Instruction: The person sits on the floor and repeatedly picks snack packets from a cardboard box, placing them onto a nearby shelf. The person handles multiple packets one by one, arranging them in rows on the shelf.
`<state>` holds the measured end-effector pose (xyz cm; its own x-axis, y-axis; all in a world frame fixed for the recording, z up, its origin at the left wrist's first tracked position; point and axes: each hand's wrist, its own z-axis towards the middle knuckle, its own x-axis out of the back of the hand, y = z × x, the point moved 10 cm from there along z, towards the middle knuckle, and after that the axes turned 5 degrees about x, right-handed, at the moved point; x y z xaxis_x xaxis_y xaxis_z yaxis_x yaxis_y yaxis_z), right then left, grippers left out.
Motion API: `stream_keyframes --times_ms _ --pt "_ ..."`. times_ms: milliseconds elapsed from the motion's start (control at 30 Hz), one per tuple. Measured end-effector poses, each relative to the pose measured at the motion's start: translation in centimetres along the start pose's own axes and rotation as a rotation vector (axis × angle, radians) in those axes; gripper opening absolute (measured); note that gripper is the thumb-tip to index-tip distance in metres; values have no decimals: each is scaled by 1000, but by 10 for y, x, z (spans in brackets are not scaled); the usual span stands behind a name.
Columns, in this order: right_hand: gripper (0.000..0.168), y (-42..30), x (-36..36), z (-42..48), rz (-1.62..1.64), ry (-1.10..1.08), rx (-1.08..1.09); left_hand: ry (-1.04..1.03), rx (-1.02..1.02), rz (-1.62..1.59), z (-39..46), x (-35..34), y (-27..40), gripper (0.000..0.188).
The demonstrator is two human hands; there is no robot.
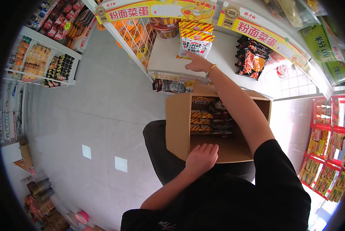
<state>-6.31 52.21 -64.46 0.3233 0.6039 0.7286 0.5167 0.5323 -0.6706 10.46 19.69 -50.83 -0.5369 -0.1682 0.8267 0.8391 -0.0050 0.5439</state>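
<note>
My right hand (199, 63) reaches over a cardboard box to a white shelf. Its index finger overlaps the lower part of a white, red and yellow bag of dry crispy noodles (197, 43), and its thumb is spread apart. A similar bag (199, 26) stands directly behind that one. My left hand (202, 157) has its fingers curled over the near rim of the open cardboard box (176, 124), in front of my body. Inside the box are rows of striped noodle bags (201, 121) and dark packets (223, 122), partly hidden by my right forearm.
Black snack packets (253, 59) stand further right on the white shelf (166, 62). Stacked tubs (166, 27) are at its left, beside a white wire divider (132, 37). Price strips (158, 11) edge the shelf above. A red rack (328, 144) stands right; grey floor (97, 101) lies left.
</note>
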Motion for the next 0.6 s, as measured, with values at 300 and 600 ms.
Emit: stream_keyframes --times_ms 300,600 --pt "34 -123 106 -131 195 252 358 74 26 8 -14 4 -2 8" --pt "33 -92 25 -430 80 -25 192 27 45 38 -18 -3 -2 5"
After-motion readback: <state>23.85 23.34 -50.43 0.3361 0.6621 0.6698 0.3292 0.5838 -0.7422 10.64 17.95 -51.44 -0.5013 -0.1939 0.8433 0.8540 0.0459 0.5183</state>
